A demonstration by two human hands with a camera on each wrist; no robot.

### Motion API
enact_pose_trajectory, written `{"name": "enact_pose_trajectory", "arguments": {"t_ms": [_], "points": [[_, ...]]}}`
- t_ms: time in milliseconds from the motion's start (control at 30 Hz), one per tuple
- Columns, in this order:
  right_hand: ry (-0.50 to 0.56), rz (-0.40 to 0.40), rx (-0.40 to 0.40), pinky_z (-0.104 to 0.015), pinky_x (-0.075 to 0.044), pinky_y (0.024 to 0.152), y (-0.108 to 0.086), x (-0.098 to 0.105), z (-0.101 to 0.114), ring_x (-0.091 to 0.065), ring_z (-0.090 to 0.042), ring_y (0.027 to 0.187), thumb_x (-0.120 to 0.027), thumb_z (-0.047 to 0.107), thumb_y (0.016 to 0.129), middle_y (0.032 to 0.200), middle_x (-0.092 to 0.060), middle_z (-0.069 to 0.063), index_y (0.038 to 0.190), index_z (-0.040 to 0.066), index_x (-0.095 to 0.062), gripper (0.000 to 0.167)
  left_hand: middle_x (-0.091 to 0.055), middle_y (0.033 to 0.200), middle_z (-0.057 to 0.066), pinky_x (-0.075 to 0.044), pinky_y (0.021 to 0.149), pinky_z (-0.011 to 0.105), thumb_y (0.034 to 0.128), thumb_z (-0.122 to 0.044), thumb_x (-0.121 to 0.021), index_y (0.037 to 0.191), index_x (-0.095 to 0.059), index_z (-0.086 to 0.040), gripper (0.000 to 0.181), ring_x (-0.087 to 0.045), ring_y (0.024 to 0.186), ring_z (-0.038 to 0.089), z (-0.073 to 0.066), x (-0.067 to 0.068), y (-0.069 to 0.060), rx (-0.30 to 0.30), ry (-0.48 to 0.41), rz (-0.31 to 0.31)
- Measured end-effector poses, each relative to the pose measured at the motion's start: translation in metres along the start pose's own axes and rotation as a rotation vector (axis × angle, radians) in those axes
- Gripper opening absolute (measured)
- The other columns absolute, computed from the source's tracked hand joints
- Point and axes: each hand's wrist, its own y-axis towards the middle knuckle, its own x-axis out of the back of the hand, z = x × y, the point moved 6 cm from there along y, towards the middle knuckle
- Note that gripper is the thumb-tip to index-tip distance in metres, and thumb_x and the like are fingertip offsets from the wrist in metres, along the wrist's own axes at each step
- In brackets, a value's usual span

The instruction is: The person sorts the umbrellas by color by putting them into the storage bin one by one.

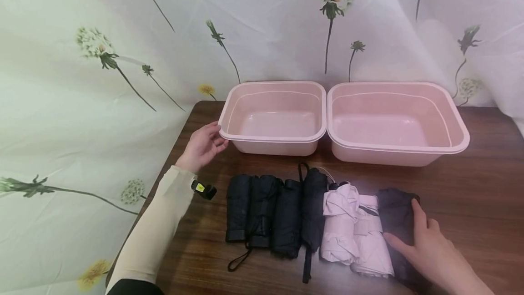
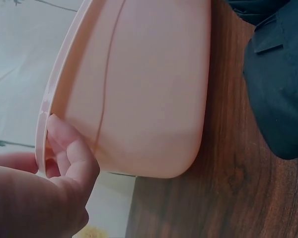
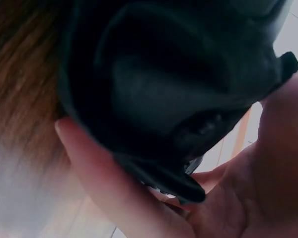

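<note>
A row of folded umbrellas lies on the table, several black ones (image 1: 286, 220) on the left and two pale pink ones (image 1: 340, 226) beside them. At the row's right end my right hand (image 1: 435, 249) grips a dark folded umbrella (image 1: 396, 215), thumb on one side and fingers on the other. Close up in the right wrist view, that umbrella's dark fabric (image 3: 159, 94) sits between thumb and fingers. My left hand (image 1: 203, 145) pinches the rim of the left pink basin (image 1: 272, 139) at its near left corner; the left wrist view shows the fingers under the rim (image 2: 45, 104).
A second, wider pink basin (image 1: 393, 156) stands right against the left one, at the back of the brown wooden table (image 1: 487, 185). No contents show in either basin. Behind hangs a pale curtain (image 1: 266, 22) with dandelion prints.
</note>
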Motion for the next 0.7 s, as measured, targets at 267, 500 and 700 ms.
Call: {"name": "enact_pose_trajectory", "arguments": {"t_ms": [267, 500, 700], "points": [[0.004, 0.028, -0.019, -0.059, -0.048, 0.063, 0.0031, -0.0008, 0.0009, -0.060, -0.049, 0.078, -0.052, 0.068, 0.086, 0.121, -0.029, -0.055, 0.148, -0.007, 0.013, 0.117, -0.043, 0.137, 0.007, -0.052, 0.090, 0.030, 0.1022, -0.021, -0.046, 0.148, -0.032, -0.014, 0.048, -0.059, 0.094, 0.015, -0.0006, 0.0015, -0.0009, 0.014, 0.024, 0.008], [-0.029, 0.038, -0.049, -0.058, -0.046, 0.060, 0.0039, 0.0016, 0.0016, -0.059, -0.053, 0.079, -0.049, 0.076, 0.082, 0.124, -0.031, -0.052, 0.149, -0.002, 0.015, 0.121, -0.041, 0.138, 0.007, -0.054, 0.086, 0.029, 0.1020, -0.021, -0.046, 0.148, -0.031, -0.015, 0.049, -0.059, 0.096, 0.016, -0.0005, 0.0019, -0.0018, 0.028, -0.001, 0.027], [-0.050, 0.029, -0.064, -0.053, -0.046, 0.055, 0.0061, 0.0039, 0.0028, -0.059, -0.046, 0.072, -0.049, 0.078, 0.080, 0.122, -0.032, -0.050, 0.150, -0.002, 0.014, 0.123, -0.040, 0.141, 0.007, -0.054, 0.086, 0.030, 0.1018, -0.021, -0.047, 0.148, -0.031, -0.015, 0.050, -0.056, 0.102, 0.017, 0.0007, 0.0021, -0.0007, 0.035, -0.019, 0.033]]}}
